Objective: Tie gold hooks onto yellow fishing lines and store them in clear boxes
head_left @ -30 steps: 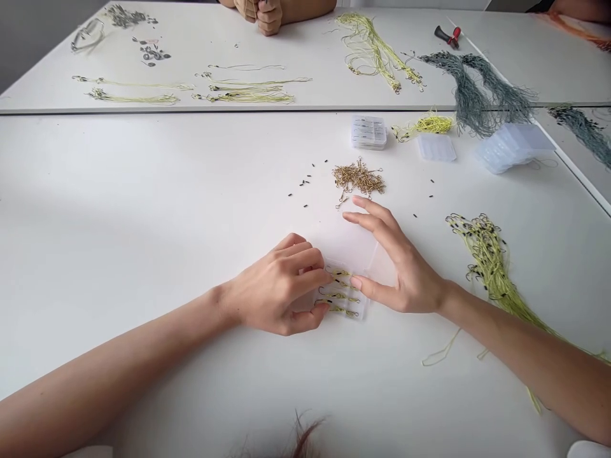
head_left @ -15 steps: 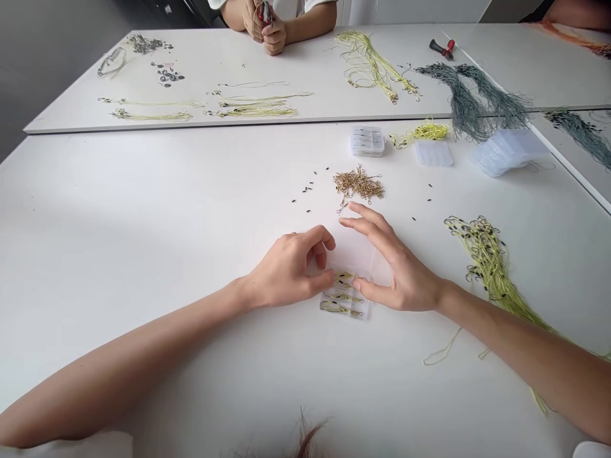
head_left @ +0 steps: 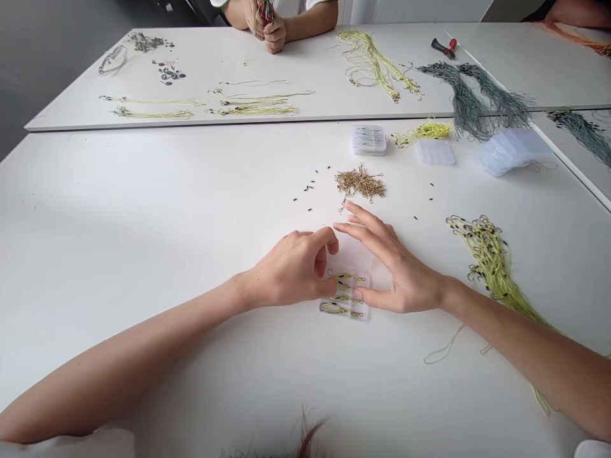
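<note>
A clear plastic box [head_left: 351, 255] lies with its lid raised in front of me. Its compartments hold small yellow cord rigs with hooks [head_left: 341, 309], in several rows. My left hand [head_left: 305, 267] is over the box's left side, fingers curled but apart, the thumb at the upper rows. On the right side, my right hand [head_left: 391, 261] has its fingers spread, the thumb touching the rigs near the box's right edge. Neither hand shows anything held. Just beyond my right fingertips sits a pile of gold swivels [head_left: 360, 182].
Yellow hooked cords [head_left: 494, 267] lie to the right. Behind are stacked clear boxes [head_left: 369, 140], more clear cases [head_left: 513, 151], grey-green cord bundles [head_left: 470, 95] and small black pieces [head_left: 310, 187]. Across the table, another person's hands [head_left: 270, 28] hold a red tool.
My left thumb has moved slightly right and down, uncovering more of the top rig. My right fingers have shifted slightly left.
</note>
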Tool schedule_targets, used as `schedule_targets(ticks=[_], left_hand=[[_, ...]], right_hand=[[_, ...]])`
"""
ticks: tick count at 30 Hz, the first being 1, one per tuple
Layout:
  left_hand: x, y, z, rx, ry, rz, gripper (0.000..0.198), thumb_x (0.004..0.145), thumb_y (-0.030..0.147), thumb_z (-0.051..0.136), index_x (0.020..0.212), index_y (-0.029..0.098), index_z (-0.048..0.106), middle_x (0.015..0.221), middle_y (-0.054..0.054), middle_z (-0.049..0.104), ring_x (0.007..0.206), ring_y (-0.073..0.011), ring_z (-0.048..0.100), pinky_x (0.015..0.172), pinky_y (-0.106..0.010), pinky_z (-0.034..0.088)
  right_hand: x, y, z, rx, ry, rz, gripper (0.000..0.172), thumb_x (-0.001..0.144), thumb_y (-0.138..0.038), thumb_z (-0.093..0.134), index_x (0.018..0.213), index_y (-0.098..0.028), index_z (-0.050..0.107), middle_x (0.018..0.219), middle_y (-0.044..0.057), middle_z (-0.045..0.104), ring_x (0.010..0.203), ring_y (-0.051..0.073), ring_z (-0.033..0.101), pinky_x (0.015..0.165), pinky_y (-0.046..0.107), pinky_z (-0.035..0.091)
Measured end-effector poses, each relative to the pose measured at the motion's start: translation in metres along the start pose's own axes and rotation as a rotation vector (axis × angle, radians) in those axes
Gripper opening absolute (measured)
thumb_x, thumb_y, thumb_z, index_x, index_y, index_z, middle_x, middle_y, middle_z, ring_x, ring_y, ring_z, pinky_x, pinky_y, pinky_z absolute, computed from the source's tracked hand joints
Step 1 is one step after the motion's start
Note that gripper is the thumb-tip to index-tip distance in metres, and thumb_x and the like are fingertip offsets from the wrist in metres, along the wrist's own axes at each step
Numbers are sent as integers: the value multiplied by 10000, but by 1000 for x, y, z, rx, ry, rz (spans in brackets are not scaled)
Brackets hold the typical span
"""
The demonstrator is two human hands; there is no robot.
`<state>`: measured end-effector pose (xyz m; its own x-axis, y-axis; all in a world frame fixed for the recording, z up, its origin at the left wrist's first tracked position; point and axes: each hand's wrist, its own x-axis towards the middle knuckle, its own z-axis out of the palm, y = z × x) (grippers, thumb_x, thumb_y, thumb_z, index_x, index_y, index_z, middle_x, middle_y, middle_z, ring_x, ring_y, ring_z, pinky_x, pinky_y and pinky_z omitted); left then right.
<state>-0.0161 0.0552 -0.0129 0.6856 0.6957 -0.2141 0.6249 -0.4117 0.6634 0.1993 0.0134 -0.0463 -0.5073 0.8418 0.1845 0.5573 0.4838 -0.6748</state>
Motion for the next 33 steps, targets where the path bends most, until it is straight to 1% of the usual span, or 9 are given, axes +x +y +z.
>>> schedule_targets(ticks=[2, 5, 11, 14, 19, 28, 33], left_hand=[[0, 0, -1, -8, -9, -11, 302, 667, 192, 657, 895, 215, 460, 683, 47, 585, 593, -130, 504, 501, -244, 371], [1, 0, -2, -28, -21, -22, 296, 669, 182, 648, 905, 215, 472, 687, 47, 595, 571, -124, 508, 485, -240, 372], [1, 0, -4, -51, -38, -39, 308, 657, 173, 655, 911, 216, 487, 701, 45, 612, 571, -123, 511, 488, -234, 373], [2, 2, -4, -53, -39, -57, 299, 646, 164, 653, 888, 214, 484, 701, 43, 609, 570, -121, 503, 491, -235, 369], [2, 6, -5, -50, -58, -91, 277, 639, 164, 643, 847, 211, 466, 687, 41, 599, 572, -122, 488, 501, -240, 370], [2, 6, -6, -66, -63, -96, 264, 636, 166, 636, 821, 209, 453, 677, 35, 578, 578, -124, 474, 504, -242, 373], [1, 3, -8, -79, -103, -74, 231, 661, 171, 617, 810, 207, 444, 695, 34, 575, 598, -123, 478, 518, -244, 394]], right_hand=[[0, 2, 1, -4, 4, -14, 876, 698, -268, 694, 1467, -335, 280, 1608, 51, 98, 1424, 375, 237, 1108, 616, 241], [0, 4, 1, -39, -22, -28, 887, 692, -254, 682, 1472, -324, 265, 1609, 56, 83, 1430, 376, 219, 1097, 618, 257], [0, -2, -3, -80, -57, -6, 892, 697, -229, 686, 1473, -313, 254, 1608, 71, 69, 1432, 364, 216, 1098, 598, 276], [1, -4, -4, -90, -82, 14, 879, 708, -228, 685, 1473, -297, 256, 1609, 73, 56, 1443, 361, 182, 1112, 588, 260], [1, -1, -3, -92, -78, 13, 869, 725, -251, 676, 1476, -308, 244, 1606, 72, 65, 1447, 357, 172, 1109, 595, 256], [2, -3, -5, -93, -103, 30, 843, 734, -255, 678, 1467, -294, 263, 1607, 77, 54, 1455, 342, 149, 1122, 584, 227], [2, -5, -7, -87, -117, 43, 830, 745, -269, 684, 1464, -292, 270, 1609, 79, 50, 1453, 343, 155, 1130, 584, 211]])
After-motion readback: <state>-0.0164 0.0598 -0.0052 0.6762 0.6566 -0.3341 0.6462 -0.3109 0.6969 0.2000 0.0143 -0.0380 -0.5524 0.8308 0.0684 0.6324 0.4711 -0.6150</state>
